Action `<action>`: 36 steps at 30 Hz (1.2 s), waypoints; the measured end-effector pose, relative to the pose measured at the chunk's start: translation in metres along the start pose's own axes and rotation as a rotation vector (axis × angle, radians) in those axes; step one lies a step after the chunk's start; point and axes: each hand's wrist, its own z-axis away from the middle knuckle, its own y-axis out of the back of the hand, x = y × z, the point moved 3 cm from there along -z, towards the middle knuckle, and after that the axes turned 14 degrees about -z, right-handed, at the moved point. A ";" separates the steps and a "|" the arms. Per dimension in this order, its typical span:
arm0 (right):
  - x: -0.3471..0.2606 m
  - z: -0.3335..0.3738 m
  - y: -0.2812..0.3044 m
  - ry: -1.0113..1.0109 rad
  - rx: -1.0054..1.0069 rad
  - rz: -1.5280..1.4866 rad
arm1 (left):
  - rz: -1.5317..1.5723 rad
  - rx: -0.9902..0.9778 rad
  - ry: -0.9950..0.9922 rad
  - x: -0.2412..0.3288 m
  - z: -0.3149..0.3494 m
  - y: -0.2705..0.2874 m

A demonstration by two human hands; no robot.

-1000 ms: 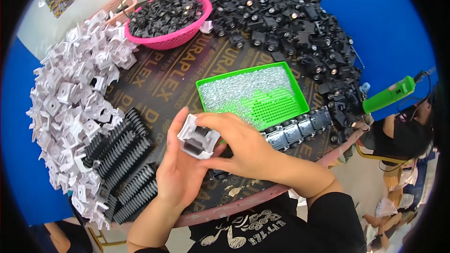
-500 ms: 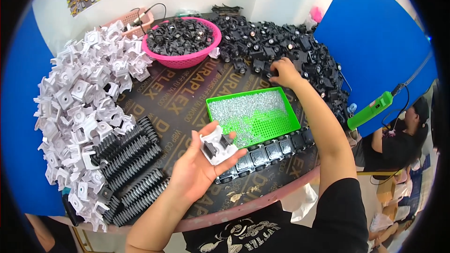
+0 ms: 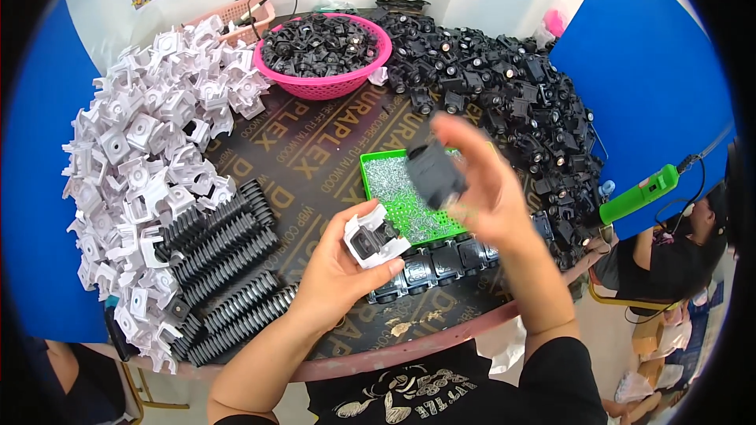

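Observation:
My left hand is closed around a white plastic bracket with a black insert seated in it. My right hand, blurred by motion, grips a black plastic housing by its edge, above the green tray and to the right of the bracket. The green perforated tray, partly hidden by my right hand, holds many small silver screws. Along its near side runs a row of black assembled units.
White brackets are heaped at left, beside stacked rows of black parts. A pink basket full of black parts stands at the back. Black housings pile up at right, near a green electric screwdriver. Another person sits at far right.
My right hand has drawn back from the black pile with a housing in it, over the tray. My left hand has tilted and closed more around the white bracket. The view has shifted slightly.

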 end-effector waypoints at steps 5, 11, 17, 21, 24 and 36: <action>0.031 0.024 -0.027 -0.064 -0.104 -0.263 | 0.003 -0.105 -0.093 0.004 0.000 -0.005; 0.031 0.027 -0.016 -0.121 -0.145 -0.249 | -0.017 -0.102 -0.111 0.016 0.001 -0.005; 0.020 0.029 -0.011 -0.051 -0.122 -0.146 | -0.157 -0.057 -0.232 0.017 0.001 0.002; 0.016 0.035 -0.010 0.120 0.093 0.113 | -0.292 0.013 -0.297 0.016 0.000 0.000; 0.025 0.042 -0.018 0.093 0.138 0.432 | -0.309 -0.003 -0.329 0.014 0.002 -0.006; 0.023 0.040 -0.025 -0.030 0.344 -0.001 | -0.579 0.153 -0.481 0.010 0.002 -0.003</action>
